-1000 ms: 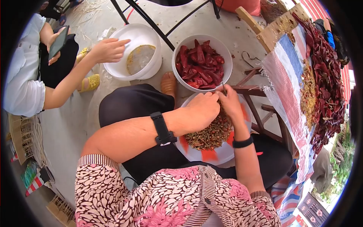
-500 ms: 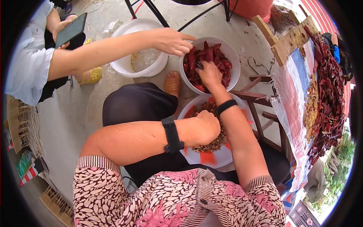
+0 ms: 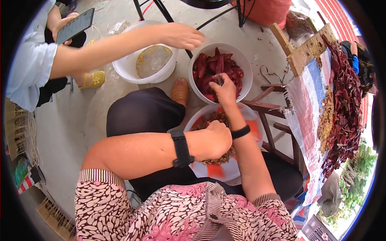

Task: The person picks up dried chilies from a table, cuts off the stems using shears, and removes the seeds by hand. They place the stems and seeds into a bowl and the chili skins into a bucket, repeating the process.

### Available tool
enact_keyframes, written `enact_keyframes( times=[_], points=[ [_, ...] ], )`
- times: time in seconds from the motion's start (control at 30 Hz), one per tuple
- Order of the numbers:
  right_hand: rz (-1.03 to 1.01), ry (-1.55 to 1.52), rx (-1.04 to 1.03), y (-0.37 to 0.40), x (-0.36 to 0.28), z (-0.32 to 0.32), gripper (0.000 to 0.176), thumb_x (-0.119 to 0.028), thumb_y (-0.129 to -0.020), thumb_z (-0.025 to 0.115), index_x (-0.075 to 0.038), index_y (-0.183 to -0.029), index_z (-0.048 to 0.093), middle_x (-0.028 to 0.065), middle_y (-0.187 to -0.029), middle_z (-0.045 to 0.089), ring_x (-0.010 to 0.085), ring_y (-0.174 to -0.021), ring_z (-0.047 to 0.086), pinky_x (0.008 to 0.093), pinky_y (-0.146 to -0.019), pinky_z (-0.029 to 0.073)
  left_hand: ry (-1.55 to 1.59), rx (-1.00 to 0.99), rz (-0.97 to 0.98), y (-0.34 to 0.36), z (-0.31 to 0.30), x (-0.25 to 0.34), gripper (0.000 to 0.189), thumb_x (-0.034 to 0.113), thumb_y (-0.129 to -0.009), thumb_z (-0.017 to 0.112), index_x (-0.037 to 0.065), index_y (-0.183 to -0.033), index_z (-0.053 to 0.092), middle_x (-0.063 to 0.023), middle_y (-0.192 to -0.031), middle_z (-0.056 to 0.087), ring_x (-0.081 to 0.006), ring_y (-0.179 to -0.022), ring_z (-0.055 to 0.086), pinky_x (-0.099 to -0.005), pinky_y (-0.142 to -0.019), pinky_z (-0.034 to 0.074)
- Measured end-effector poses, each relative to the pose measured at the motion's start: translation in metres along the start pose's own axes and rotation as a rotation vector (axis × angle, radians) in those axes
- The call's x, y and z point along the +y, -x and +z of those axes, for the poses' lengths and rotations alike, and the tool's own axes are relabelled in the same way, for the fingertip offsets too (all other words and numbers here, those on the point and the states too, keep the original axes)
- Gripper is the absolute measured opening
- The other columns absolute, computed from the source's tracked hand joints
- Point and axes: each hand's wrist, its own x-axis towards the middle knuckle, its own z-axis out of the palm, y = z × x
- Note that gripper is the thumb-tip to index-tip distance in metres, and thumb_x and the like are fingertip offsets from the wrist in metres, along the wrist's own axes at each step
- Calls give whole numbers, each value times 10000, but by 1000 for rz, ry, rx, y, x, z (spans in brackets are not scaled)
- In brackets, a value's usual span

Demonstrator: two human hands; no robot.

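Observation:
My right hand [image 3: 225,90] reaches into a white bowl [image 3: 246,68] heaped with red chili pieces [image 3: 209,68]. Its fingers are curled around a small dark tool [image 3: 219,79] that sticks up among the chilies. My left hand [image 3: 217,136] is a closed fist resting over a white and red plate [image 3: 253,120] on my lap, which holds a pile of chili stems and scraps [image 3: 225,154]. What the fist holds, if anything, is hidden.
Another person sits at the left, one hand [image 3: 183,36] stretched over the bowls, the other holding a phone [image 3: 74,26]. A second white bowl [image 3: 124,68] holds pale seeds. A wooden stool [image 3: 273,108] and a woven sheet [image 3: 305,100] bearing dried chilies [image 3: 345,92] stand at right.
My right hand left the plate and went forward into the chili bowl. The other person's hand swung from the seed bowl over to the chili bowl, then drew back a little.

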Motion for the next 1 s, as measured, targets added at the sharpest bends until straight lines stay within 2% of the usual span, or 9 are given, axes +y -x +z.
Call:
enact_keyframes(
  times=[0.17, 0.27, 0.4, 0.5, 0.6, 0.7, 0.8, 0.9, 1.0],
  points=[
    [-84, 239, 110, 5, -12, -19, 340, -217, -726, 749, -70, -1014, 644, 173, -983, 645, 335, -912, 632, 418, -809, 487, -36, 39, -42, 2, -7, 0, 141, 132, -673, 664, 58, -788, 699, -114, -883, 644, -271, -842, 633, -376, -634, 466],
    [-28, 274, 258, -25, -10, -29, 359, -204, -756, 725, -52, -1068, 633, 203, -1029, 633, 360, -969, 614, 424, -849, 480, -59, -63, -21, 1, -16, 3, 151, 135, -690, 659, 72, -818, 710, -113, -921, 646, -266, -889, 627, -369, -651, 475],
    [-10, 279, 289, -72, 3, -29, 450, -199, -767, 709, 2, -1153, 598, 241, -1128, 620, 400, -1033, 597, 424, -899, 465, -65, -162, -12, 0, -25, 6, 278, 148, -576, 751, 89, -847, 724, -111, -972, 654, -263, -920, 626, -360, -690, 492],
    [131, 280, 341, -101, 13, -19, 460, -204, -764, 710, 18, -1154, 604, 225, -1131, 636, 373, -1054, 610, 400, -909, 464, 3, -175, -73, -3, -28, 9, 320, 151, -530, 780, 94, -840, 725, -108, -985, 656, -265, -930, 628, -356, -700, 493],
    [240, -67, 246, -133, 54, -9, 377, -196, -767, 699, 21, -1070, 639, 195, -1065, 665, 315, -1003, 635, 379, -872, 471, 36, -183, -62, -5, -25, 8, 324, 161, -540, 783, 95, -853, 730, -116, -993, 660, -266, -945, 629, -357, -714, 497],
    [242, -190, 156, -125, 52, -14, 291, -178, -766, 688, 19, -978, 656, 167, -1023, 675, 265, -927, 643, 363, -828, 471, 42, -163, -77, -7, -22, 9, 348, 156, -521, 792, 95, -858, 731, -114, -982, 666, -262, -938, 635, -352, -711, 500],
    [13, -162, 171, -96, 34, -17, 200, -136, -768, 675, 0, -907, 630, 79, -791, 661, 211, -743, 619, 317, -713, 477, 2, -181, -55, -3, -29, 12, 374, 138, -490, 804, 96, -855, 731, -109, -964, 671, -256, -922, 645, -340, -702, 506],
    [-195, 97, 135, -67, 24, -17, 208, -126, -740, 648, -23, -920, 631, 176, -1057, 644, 325, -911, 617, 405, -780, 483, -33, -226, -15, 3, -43, 12, 396, 120, -465, 814, 97, -851, 729, -103, -953, 674, -250, -910, 652, -329, -692, 512],
    [-454, 336, -9, -30, 19, -6, 363, -106, -718, 645, -106, -1069, 553, 124, -1204, 577, 362, -1012, 586, 457, -816, 490, -41, -242, -3, 2, -45, 12, 391, 118, -467, 813, 98, -849, 728, -101, -945, 674, -247, -907, 654, -328, -687, 512]
  ],
)
